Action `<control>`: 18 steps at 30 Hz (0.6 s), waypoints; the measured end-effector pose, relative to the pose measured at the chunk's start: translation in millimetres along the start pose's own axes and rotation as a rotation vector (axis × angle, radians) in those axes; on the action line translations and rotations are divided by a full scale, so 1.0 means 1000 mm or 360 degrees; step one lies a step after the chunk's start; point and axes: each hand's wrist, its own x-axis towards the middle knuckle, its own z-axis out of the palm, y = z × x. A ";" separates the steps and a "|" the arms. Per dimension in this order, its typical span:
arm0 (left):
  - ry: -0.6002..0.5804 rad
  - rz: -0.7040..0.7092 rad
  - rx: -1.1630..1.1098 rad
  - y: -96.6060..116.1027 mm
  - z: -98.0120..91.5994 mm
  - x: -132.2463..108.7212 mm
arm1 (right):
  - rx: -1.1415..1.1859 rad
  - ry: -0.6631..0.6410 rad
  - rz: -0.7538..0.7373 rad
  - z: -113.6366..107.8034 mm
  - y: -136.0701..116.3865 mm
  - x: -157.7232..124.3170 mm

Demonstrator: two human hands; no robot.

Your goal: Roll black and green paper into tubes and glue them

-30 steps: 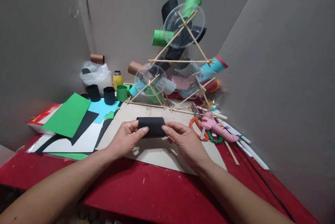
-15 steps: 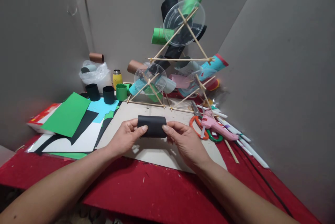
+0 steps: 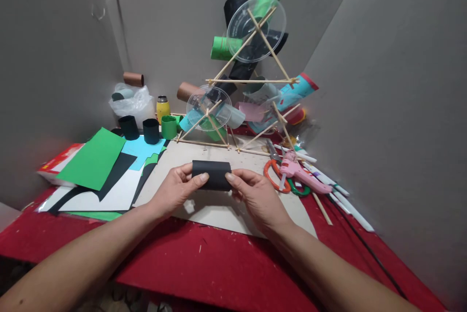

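A black paper tube [image 3: 213,171] is held level between my two hands, above a pale board [image 3: 204,210]. My left hand [image 3: 175,186] grips its left end, thumb pressed on the front side. At the right end my right hand [image 3: 251,192] pinches it with thumb and fingers. The tube's far side is hidden. Behind it stands a structure of wooden sticks [image 3: 251,80], with clear round lids [image 3: 237,34] and coloured paper tubes [image 3: 226,48] fixed on it.
Right of my hands lie a pink glue gun [image 3: 304,178], orange-handled scissors [image 3: 272,178] and white rolled sticks [image 3: 352,212]. On the left are a green sheet [image 3: 93,158], black rings [image 3: 151,132], a green ring [image 3: 169,128] and a yellow bottle [image 3: 163,107]. Red cloth [image 3: 175,263] covers the table.
My left thumb has slid slightly to the right along the tube. Both hands still hold it in nearly the same place, and the whole view has shifted a little.
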 end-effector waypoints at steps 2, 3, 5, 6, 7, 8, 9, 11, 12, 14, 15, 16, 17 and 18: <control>0.0007 -0.0008 -0.0010 0.001 0.001 -0.001 | -0.0014 0.0007 -0.0007 0.000 0.000 0.000; 0.0012 -0.0014 -0.0016 0.001 0.001 -0.001 | -0.0020 0.0013 -0.0007 0.001 0.000 0.000; 0.0026 -0.0031 -0.0023 0.001 0.001 0.000 | -0.0023 0.0028 -0.0005 0.002 0.000 0.000; 0.0038 -0.0040 -0.0023 0.000 0.001 0.000 | -0.0023 0.0035 -0.0003 0.003 0.000 -0.001; 0.0051 -0.0052 -0.0022 0.000 0.001 0.000 | -0.0022 0.0043 -0.0001 0.004 0.000 -0.001; 0.0064 -0.0064 -0.0025 -0.001 0.001 0.001 | -0.0023 0.0050 0.0002 0.005 -0.001 -0.002; 0.0079 -0.0075 -0.0030 -0.002 0.001 0.001 | -0.0023 0.0056 0.0005 0.006 -0.001 -0.003; 0.0106 -0.0088 -0.0040 -0.003 0.000 0.002 | -0.0024 0.0064 0.0011 0.007 -0.003 -0.004; 0.0117 -0.0089 -0.0044 -0.004 0.000 0.002 | -0.0026 0.0066 0.0017 0.008 -0.003 -0.005; 0.0135 -0.0084 -0.0041 -0.005 -0.001 0.002 | -0.0029 0.0062 0.0039 0.009 -0.005 -0.006; 0.0143 -0.0079 -0.0032 -0.005 -0.001 0.002 | -0.0026 0.0060 0.0055 0.010 -0.006 -0.006; 0.0152 -0.0072 -0.0022 -0.005 -0.001 0.002 | -0.0017 0.0056 0.0075 0.010 -0.006 -0.006; 0.0164 -0.0063 -0.0010 -0.005 -0.002 0.002 | 0.0001 0.0057 0.0096 0.011 -0.006 -0.006; 0.0177 -0.0053 0.0002 -0.004 -0.002 0.002 | 0.0025 0.0061 0.0116 0.011 -0.006 -0.006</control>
